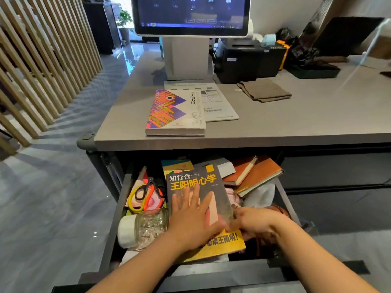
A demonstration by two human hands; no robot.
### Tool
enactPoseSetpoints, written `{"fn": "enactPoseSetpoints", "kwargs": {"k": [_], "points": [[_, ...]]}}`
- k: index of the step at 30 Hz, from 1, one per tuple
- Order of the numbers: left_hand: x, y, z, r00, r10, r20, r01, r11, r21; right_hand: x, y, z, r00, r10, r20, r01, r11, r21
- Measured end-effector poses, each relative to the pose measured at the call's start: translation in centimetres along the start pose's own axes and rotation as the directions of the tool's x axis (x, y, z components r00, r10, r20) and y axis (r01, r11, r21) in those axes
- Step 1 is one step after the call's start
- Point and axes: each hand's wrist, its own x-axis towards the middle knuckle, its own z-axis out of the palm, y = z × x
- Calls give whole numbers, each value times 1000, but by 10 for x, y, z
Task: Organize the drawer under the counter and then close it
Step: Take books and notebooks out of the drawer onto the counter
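While the drawer stands open, the dark book is held on top of the clutter by both hands. Left hand is laid flat on the cover, fingers straight. Right hand is curled round the book's right edge near the lower corner. The long axis runs away from the grip toward the drawer back, slightly tilted. Orange notebooks lie beyond the right hand, scissors and jar just left of the left hand. Any lift would likely be led by the right hand.
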Motion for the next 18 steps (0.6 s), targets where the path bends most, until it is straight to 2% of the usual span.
{"fn": "enactPoseSetpoints", "kwargs": {"k": [2, 5, 7, 8, 9, 10, 11, 12, 14, 16, 18], "points": [[1, 0, 9, 999, 16, -32, -14, 996, 83, 0, -4, -10, 998, 60, 20, -55, 977, -208], [2, -5, 15, 998, 34, -55, -28, 994, 110, -4, -13, -28, 998, 65, 9, -59, 958, -281], [3, -7, 15, 997, 37, -62, -29, 993, 114, -6, -18, -43, 993, -60, -102, 28, 957, -289], [2, -7, 16, 997, 36, -64, -28, 993, 115, -6, -20, -51, 961, -170, -219, 73, 917, -392], [2, -7, 15, 997, 38, -63, -30, 993, 118, -4, -20, -58, 889, -303, -342, 73, 833, -549], [2, -7, 15, 997, 39, -63, -31, 992, 119, -1, -19, -64, 786, -439, -434, 15, 716, -698], [1, -7, 15, 997, 38, -64, -30, 993, 116, 6, -18, -68, 687, -549, -476, -74, 598, -798], [1, -7, 14, 997, 38, -66, -30, 993, 112, 15, -14, -71, 632, -611, -478, -168, 494, -853], [1, -6, 13, 997, 40, -68, -33, 994, 108, 36, -7, -72, 660, -614, -432, -281, 331, -901], [0, -7, 13, 997, 46, -69, -38, 993, 109, 52, -4, -71, 703, -576, -418, -297, 296, -908], [0, -7, 14, 996, 49, -74, -41, 994, 105, 61, -6, -73, 691, -596, -409, -300, 279, -912]]}}
